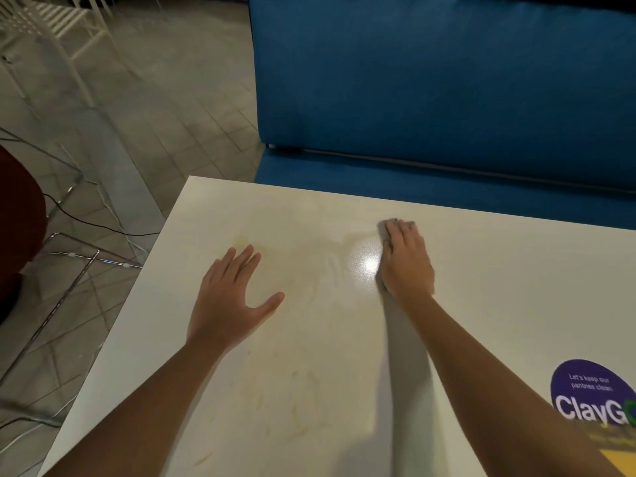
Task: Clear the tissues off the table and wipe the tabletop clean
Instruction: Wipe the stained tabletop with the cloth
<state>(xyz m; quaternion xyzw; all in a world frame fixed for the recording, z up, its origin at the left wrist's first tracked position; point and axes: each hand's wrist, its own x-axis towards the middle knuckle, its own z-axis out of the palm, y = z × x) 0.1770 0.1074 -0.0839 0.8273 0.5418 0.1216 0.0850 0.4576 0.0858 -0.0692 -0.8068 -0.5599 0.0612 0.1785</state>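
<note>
A white tabletop (499,287) fills the lower part of the view, with faint yellowish smears near its left-middle area. My right hand (406,259) lies flat on a grey cloth (383,232) and presses it against the table beyond a bright light reflection. Only the cloth's edges show past the fingertips and along the hand's left side. My left hand (230,297) rests flat on the table with fingers spread, holding nothing. No tissues are visible on the table.
A blue upholstered bench (447,80) stands right behind the table's far edge. A round purple sticker (592,394) sits at the table's right side. Left of the table is tiled floor with metal chair legs (69,270) and cables.
</note>
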